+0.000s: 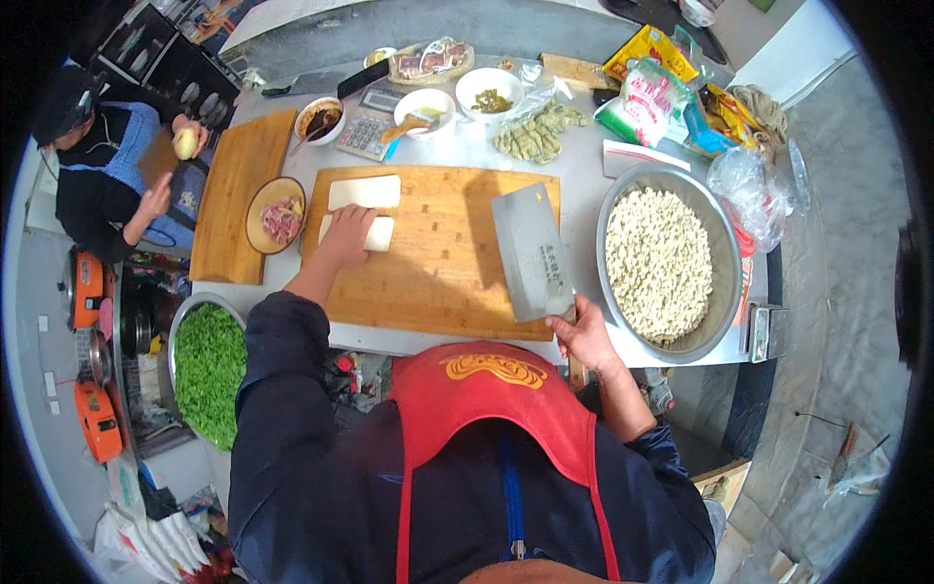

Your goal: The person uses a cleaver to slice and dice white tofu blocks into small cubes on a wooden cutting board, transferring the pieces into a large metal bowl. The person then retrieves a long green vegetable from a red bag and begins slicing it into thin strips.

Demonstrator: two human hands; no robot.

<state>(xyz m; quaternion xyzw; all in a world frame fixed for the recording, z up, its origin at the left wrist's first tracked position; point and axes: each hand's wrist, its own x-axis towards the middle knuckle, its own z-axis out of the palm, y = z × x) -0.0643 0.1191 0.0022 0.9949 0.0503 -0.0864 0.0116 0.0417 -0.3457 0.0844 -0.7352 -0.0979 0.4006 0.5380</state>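
Note:
Two white slabs, apparently tofu, lie at the left of a wooden cutting board (438, 292). The far slab (365, 192) lies uncovered. My left hand (346, 233) lies across the near slab (379, 234) and hides its middle; whether the fingers grip it is unclear. At the board's right edge, my right hand (584, 337) is shut on the handle of a Chinese cleaver (533, 252). Its broad blade is over the board, apart from both slabs. Right of the cleaver stands a large metal bowl (604, 270) of small white diced pieces (657, 263).
A bowl of cut meat (277, 219) sits by a second wooden board (244, 160). Chopped greens (210, 372) fill a bowl at left. Behind are a calculator (365, 135), white bowls (490, 91) and food bags (649, 106). A co-worker (117, 160) holds a potato-like item (185, 144).

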